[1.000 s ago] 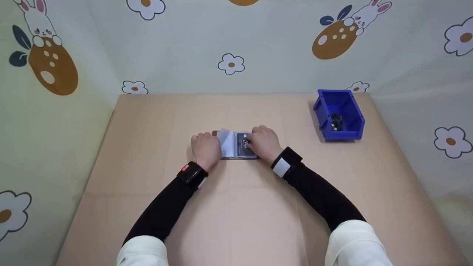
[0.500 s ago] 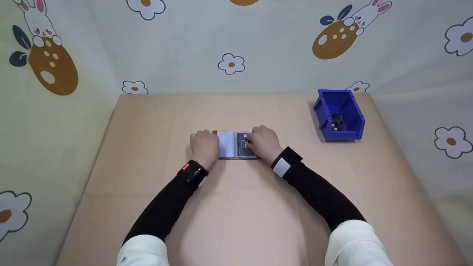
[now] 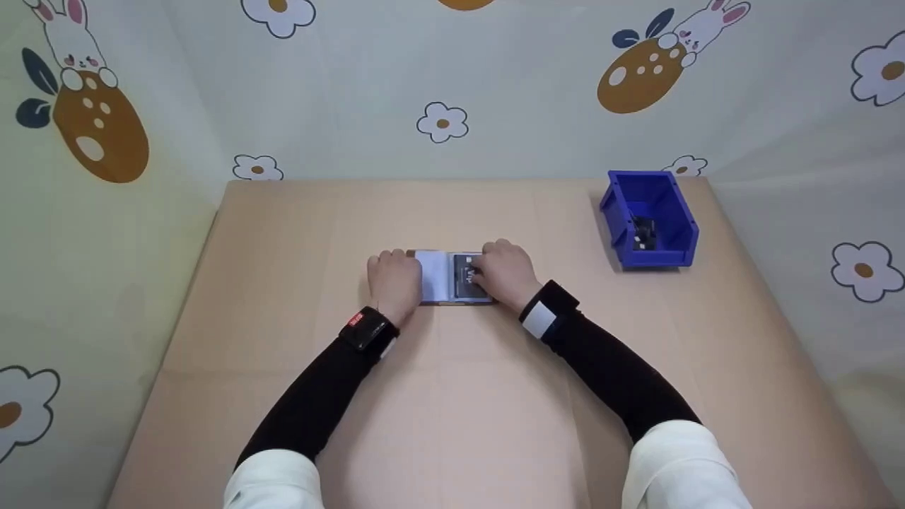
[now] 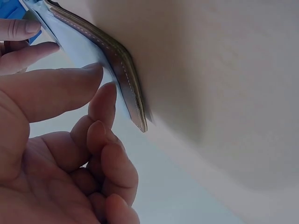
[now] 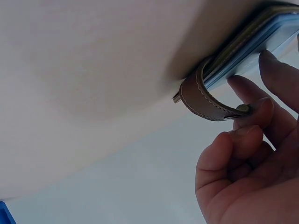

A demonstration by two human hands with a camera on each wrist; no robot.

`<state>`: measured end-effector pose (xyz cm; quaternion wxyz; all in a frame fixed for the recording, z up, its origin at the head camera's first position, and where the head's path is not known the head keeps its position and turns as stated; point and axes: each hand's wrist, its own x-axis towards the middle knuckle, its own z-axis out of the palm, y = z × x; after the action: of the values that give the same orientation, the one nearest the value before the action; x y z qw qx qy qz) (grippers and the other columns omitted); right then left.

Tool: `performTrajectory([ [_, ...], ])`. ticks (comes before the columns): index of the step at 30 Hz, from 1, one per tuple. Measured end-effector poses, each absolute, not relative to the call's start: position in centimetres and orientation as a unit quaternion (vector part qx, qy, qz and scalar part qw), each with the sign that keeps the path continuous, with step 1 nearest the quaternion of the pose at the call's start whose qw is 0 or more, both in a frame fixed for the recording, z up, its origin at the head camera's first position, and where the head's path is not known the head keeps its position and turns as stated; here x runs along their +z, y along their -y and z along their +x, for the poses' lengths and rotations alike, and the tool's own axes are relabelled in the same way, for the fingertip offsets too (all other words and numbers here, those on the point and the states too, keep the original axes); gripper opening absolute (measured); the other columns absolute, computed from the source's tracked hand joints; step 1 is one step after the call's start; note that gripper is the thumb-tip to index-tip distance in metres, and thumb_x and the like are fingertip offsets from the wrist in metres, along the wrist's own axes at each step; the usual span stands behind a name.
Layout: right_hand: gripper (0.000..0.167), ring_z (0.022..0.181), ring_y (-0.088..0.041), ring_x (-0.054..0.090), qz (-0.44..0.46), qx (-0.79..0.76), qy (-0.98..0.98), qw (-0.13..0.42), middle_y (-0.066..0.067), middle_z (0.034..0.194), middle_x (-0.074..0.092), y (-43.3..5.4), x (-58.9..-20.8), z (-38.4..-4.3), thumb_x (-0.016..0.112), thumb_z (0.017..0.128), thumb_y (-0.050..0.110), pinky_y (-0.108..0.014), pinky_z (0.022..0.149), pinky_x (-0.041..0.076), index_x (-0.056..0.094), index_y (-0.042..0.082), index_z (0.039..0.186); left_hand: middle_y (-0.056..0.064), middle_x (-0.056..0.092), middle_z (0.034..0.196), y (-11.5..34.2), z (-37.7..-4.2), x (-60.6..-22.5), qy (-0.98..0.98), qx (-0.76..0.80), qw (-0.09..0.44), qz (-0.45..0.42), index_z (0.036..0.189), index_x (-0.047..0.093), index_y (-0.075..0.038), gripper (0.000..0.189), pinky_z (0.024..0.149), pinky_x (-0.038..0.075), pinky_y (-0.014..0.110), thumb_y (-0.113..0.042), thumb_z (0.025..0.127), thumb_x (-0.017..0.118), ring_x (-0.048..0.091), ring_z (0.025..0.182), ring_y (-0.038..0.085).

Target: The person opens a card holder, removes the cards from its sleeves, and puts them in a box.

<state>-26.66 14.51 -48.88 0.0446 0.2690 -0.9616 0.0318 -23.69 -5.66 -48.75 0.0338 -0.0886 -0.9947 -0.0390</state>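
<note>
A brown card holder (image 3: 434, 277) with stitched edges lies spread open on the table, its pale plastic sleeves facing up. A dark card (image 3: 464, 281) with light lettering shows in the right-hand part. My left hand (image 3: 394, 284) is at the left edge; in the left wrist view its thumb and index finger pinch at the sleeve edge, the other fingers curled. My right hand (image 3: 509, 274) holds the right side, with thumb and index finger on the sleeves. In the right wrist view the brown closing strap (image 5: 202, 101) curves up, its snap against a curled finger.
A blue plastic bin (image 3: 652, 259) stands at the table's back right, with some small black items (image 3: 643, 233) inside. The tan table (image 3: 297, 233) stretches around the card holder. Patterned cloth (image 3: 353, 85) hangs behind and along both sides.
A second ago a translucent sleeve stood partly lifted beside my left hand; it now lies flat on the left. My left hand has shifted only slightly, and my right hand has stayed in place.
</note>
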Motion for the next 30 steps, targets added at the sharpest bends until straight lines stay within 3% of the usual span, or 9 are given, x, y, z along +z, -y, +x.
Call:
performTrajectory([
  [11,0.013,0.072,-0.025,0.053,0.263,0.076,0.959,0.071,-0.005,0.075,0.059,-15.5,-48.4,-26.7,0.077,0.083,0.019,-0.040,0.064,0.045,0.081,0.016,0.095,0.014,0.062,0.086,5.7,-23.6,-48.8,0.994,-0.042,0.041,-0.095,0.083,0.071,-0.002,0.013,0.073,0.040,0.043,-0.003,0.087,0.058,0.055,0.081,0.031],
  [30,0.013,0.072,-0.025,0.054,0.254,0.052,0.964,0.061,-0.006,0.076,0.060,-16.6,-48.9,-26.8,0.075,0.085,0.020,-0.040,0.065,0.044,0.081,0.014,0.096,0.016,0.063,0.089,5.7,-23.4,-48.7,0.993,-0.044,0.043,-0.099,0.085,0.071,-0.001,0.015,0.073,0.040,0.043,-0.002,0.088,0.056,0.056,0.082,0.031],
])
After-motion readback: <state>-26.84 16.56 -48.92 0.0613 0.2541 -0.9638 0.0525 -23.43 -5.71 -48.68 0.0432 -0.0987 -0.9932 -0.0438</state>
